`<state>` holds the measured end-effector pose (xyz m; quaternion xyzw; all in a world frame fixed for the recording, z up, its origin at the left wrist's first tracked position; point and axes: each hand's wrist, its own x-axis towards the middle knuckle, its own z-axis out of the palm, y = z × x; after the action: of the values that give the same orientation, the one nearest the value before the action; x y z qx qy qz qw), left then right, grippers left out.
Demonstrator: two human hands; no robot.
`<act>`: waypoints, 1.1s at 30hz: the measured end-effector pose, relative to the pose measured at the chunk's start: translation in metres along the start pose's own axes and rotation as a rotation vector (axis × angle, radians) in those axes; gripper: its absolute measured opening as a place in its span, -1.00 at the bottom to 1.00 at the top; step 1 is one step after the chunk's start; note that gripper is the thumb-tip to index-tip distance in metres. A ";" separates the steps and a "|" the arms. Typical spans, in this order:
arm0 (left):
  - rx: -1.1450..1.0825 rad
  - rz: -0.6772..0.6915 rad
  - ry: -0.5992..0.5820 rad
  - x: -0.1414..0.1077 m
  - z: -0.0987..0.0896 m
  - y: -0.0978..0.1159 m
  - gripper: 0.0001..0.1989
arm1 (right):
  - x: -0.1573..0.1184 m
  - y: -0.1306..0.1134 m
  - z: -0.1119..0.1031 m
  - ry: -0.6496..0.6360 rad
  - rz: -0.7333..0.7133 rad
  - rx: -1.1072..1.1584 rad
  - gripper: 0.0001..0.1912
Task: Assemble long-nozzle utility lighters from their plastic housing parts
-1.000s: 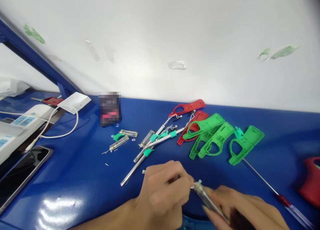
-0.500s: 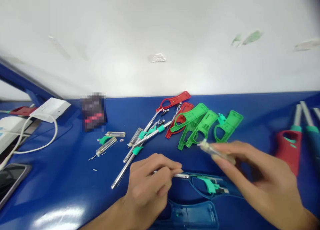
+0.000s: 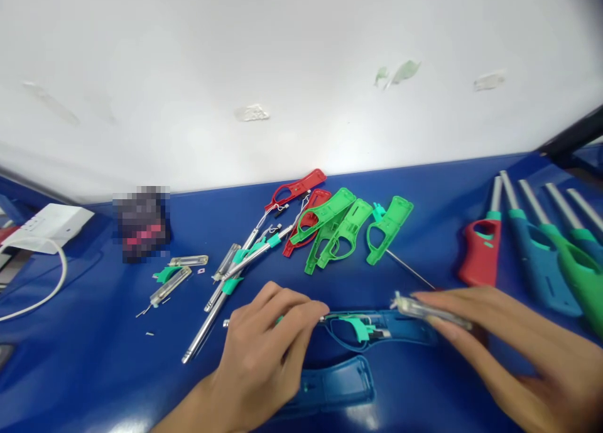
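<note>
My left hand (image 3: pixel 268 351) pinches the front of a blue lighter half-shell (image 3: pixel 409 327), where a metal tube (image 3: pixel 227 323) sticks out past the knuckles. Inside that shell lie a teal trigger (image 3: pixel 357 328) and a small black part. My right hand (image 3: pixel 513 351) holds a clear fuel tank (image 3: pixel 431 310) between thumb and fingers, just above the shell's handle end. Another blue half-shell (image 3: pixel 336 383) rests nearer me, partly behind my left hand. Green half-shells (image 3: pixel 348 232) and red half-shells (image 3: pixel 301 188) lie beyond my hands.
Metal tubes with teal triggers (image 3: pixel 207 329) and loose clear tanks (image 3: pixel 172 286) lie left of centre. Several whole lighters, one red (image 3: pixel 480 251), line the right side. A thin rod (image 3: pixel 409 269) points toward my right hand. A white box (image 3: pixel 61 225) and cable stand far left.
The view has turned rightward, bringing more lighters into sight. My right hand has brought the clear tank down closer to the blue shell, while my left hand keeps its pinch.
</note>
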<state>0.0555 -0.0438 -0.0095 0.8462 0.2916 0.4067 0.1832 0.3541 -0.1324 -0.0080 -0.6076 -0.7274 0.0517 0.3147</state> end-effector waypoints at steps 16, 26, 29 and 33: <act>0.401 0.079 -0.483 0.035 0.047 0.029 -0.80 | -0.026 -0.003 0.015 -0.004 -0.094 -0.005 -0.79; 0.416 0.156 -0.524 0.043 0.043 0.044 -0.69 | -0.028 -0.001 0.016 -0.001 -0.060 0.021 -0.79; 0.345 0.058 -0.447 0.033 0.045 0.037 -0.77 | -0.029 -0.001 0.016 -0.007 -0.062 0.023 -0.79; 0.198 -0.038 -0.334 0.024 0.049 0.029 -0.87 | -0.027 -0.005 0.015 -0.003 -0.048 0.023 -0.78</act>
<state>0.1160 -0.0536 -0.0091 0.9101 0.3118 0.2263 0.1527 0.3439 -0.1534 -0.0286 -0.5862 -0.7417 0.0534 0.3215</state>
